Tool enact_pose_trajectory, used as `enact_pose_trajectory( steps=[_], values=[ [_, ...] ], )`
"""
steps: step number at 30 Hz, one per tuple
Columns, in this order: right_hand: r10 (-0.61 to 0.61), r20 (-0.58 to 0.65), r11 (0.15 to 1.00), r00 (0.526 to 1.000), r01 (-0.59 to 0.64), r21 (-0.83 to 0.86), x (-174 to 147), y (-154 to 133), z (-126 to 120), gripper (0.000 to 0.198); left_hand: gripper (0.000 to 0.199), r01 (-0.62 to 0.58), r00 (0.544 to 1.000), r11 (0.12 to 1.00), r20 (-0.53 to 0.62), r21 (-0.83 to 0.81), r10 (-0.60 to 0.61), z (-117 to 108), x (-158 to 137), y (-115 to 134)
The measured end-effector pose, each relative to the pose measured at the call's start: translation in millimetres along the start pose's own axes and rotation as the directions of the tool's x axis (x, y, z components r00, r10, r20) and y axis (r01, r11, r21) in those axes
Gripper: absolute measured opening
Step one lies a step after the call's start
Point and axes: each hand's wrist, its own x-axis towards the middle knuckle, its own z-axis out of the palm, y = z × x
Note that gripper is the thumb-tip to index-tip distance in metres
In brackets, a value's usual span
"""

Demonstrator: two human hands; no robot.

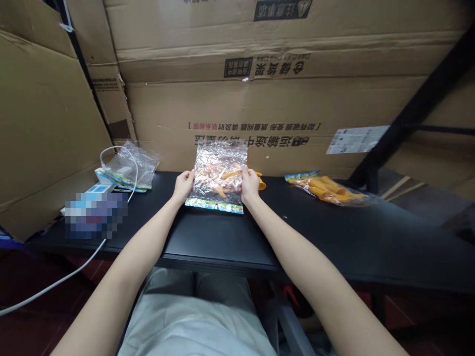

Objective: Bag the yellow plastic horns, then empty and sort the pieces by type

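A clear plastic bag point(214, 204) with a colourful printed strip along its near edge is stretched between my two hands. My left hand point(183, 187) pinches its left side, and my right hand point(250, 185) grips the right side. Orange-yellow pieces show through the shiny film; whether they are in the bag or behind it I cannot tell. An orange-yellow piece point(262, 184) pokes out just right of my right hand. Farther right lies another clear bag point(326, 190) filled with orange-yellow plastic pieces, its printed strip pointing left.
Cardboard point(222, 104) with printed lettering stands behind the black table point(222, 242). At left lie more clear packaging point(143, 165), a white cable point(79, 269) and a blurred-out box point(96, 212). A dark metal post point(408, 113) slants up at right.
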Motion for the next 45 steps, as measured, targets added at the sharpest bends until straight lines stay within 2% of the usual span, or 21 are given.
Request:
enact_pose_trajectory(
  steps=[3, 7, 10, 13, 23, 27, 31, 33, 35, 37, 39, 43, 45],
  values=[
    [0.008, 0.018, 1.0, 1.0, -0.008, -0.027, -1, 0, 0, 0.038, 0.032, -0.003, 0.999, 0.997, -0.048, -0.079, 0.0, 0, 1, 1],
    [0.013, 0.1, 0.999, 0.995, -0.008, -0.053, -3, 5, 1, 0.034, 0.029, -0.009, 0.997, 0.992, -0.079, -0.123, -0.001, -3, 4, 1],
    [-0.021, 0.112, 0.999, 0.994, 0.025, -0.038, 0, 9, 1, 0.037, 0.024, 0.001, 0.991, 0.992, -0.133, -0.124, -0.018, -3, 4, 1],
    [-0.075, 0.094, 0.997, 0.993, 0.078, -0.03, 5, 14, 0, 0.039, 0.018, -0.039, 0.985, 0.99, -0.171, -0.139, 0.015, -3, 4, 2],
    [-0.11, 0.146, 0.989, 0.983, 0.123, -0.087, 8, 22, 0, 0.053, 0.021, -0.061, 0.964, 0.97, -0.266, -0.233, -0.003, -7, 12, -3],
    [-0.056, 0.182, 0.992, 0.982, 0.076, -0.103, 3, 21, 2, 0.052, 0.018, -0.078, 0.952, 0.977, -0.306, -0.2, 0.013, -8, 14, -5],
    [0.027, 0.223, 0.996, 0.974, -0.006, -0.093, -3, 13, 3, 0.037, 0.017, -0.104, 0.94, 0.975, -0.339, -0.196, 0.032, -12, 18, -8],
    [0.149, 0.283, 0.983, 0.947, -0.112, -0.143, -7, 8, 3, 0.038, 0.017, -0.123, 0.931, 0.972, -0.362, -0.201, 0.043, -15, 20, -10],
    [0.279, 0.348, 0.952, 0.895, -0.21, -0.224, -11, 3, 2, 0.042, 0.017, -0.139, 0.924, 0.97, -0.379, -0.199, 0.054, -18, 22, -11],
    [0.346, 0.394, 0.924, 0.851, -0.236, -0.301, -15, 2, 2, 0.045, 0.016, -0.153, 0.92, 0.97, -0.385, -0.188, 0.071, -19, 23, -12],
    [0.328, 0.417, 0.92, 0.848, -0.186, -0.345, -17, 4, 3, 0.047, 0.016, -0.165, 0.917, 0.972, -0.388, -0.168, 0.089, -21, 24, -13],
    [0.156, 0.404, 0.934, 0.901, -0.001, -0.357, -18, 12, 4, 0.049, 0.015, -0.21, 0.897, 0.971, -0.419, -0.117, 0.143, -22, 25, -15],
    [0.087, 0.399, 0.93, 0.913, 0.068, -0.36, -17, 15, 4, 0.053, 0.017, -0.224, 0.885, 0.97, -0.436, -0.091, 0.164, -23, 26, -15]
  ],
)
